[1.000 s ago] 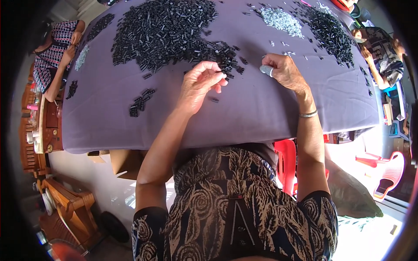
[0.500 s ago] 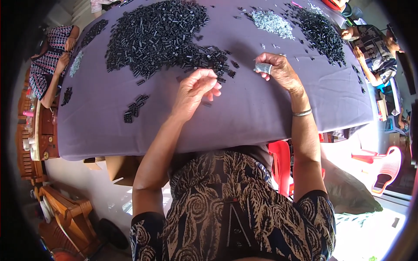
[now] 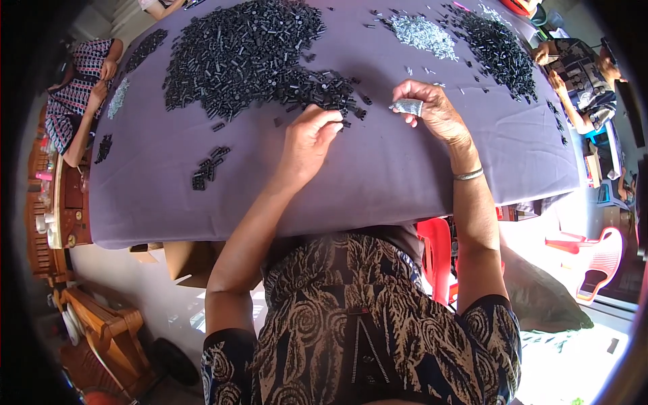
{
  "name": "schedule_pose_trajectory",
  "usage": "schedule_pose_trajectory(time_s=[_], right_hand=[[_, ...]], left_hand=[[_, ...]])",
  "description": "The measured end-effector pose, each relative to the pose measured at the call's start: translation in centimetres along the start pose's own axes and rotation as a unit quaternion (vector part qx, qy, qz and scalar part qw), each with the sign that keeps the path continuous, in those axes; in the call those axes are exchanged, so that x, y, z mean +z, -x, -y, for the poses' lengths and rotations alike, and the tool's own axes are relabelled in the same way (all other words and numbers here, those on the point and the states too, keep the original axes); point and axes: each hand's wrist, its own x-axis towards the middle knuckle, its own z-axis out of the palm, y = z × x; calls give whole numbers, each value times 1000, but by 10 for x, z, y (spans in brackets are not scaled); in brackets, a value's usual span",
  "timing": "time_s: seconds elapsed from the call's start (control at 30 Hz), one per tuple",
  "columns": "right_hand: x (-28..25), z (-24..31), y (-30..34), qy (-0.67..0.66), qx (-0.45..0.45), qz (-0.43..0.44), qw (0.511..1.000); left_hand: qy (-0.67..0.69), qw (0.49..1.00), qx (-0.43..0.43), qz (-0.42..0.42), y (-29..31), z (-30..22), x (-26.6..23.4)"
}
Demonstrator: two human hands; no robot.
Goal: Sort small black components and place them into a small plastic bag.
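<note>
My left hand (image 3: pixel 312 140) is at the near edge of a big heap of small black cylindrical parts (image 3: pixel 243 57). Its thumb and fingers are pinched together, and whatever lies between the tips is too small to make out. To the right, above the cloth, my right hand (image 3: pixel 435 111) is closed, fingers curled toward the left. Along its thumb shows a silvery-grey piece (image 3: pixel 409 106); whether it is wrapped on or held I cannot tell. A bracelet circles the right wrist. Left of my left hand lies a small cluster of black parts (image 3: pixel 209 167).
A purple-grey cloth (image 3: pixel 378 182) covers the table. Small silvery parts (image 3: pixel 424 37) lie piled at the far right, beside another black heap (image 3: pixel 496 54). People sit at the left and right edges. A red chair (image 3: pixel 594 263) stands at right, a cardboard box (image 3: pixel 192 263) below the table's front edge.
My left hand has moved slightly right and its fingers have closed from a looser curl into a pinch by the black heap. The right hand has barely moved.
</note>
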Motion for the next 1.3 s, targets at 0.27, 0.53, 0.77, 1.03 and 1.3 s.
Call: schedule_pose_trajectory(time_s=[0.27, 0.53, 0.77, 1.03, 1.3], right_hand=[[10, -3, -2, -122, -4, -4, 993], [11, -4, -3, -112, -50, 9, 992], [14, 8, 0, -54, -36, -6, 998], [22, -1, -4, 224, -88, -43, 970], [20, 4, -2, 205, -56, -11, 977]], left_hand=[[-174, 967, 177, -61, -27, -14, 23], [21, 997, 78, 2, -41, -12, 49], [41, 995, 84, -23, -42, -1, 54], [-53, 991, 113, -43, -42, 1, 55], [30, 998, 13, 55, -43, -12, 43]])
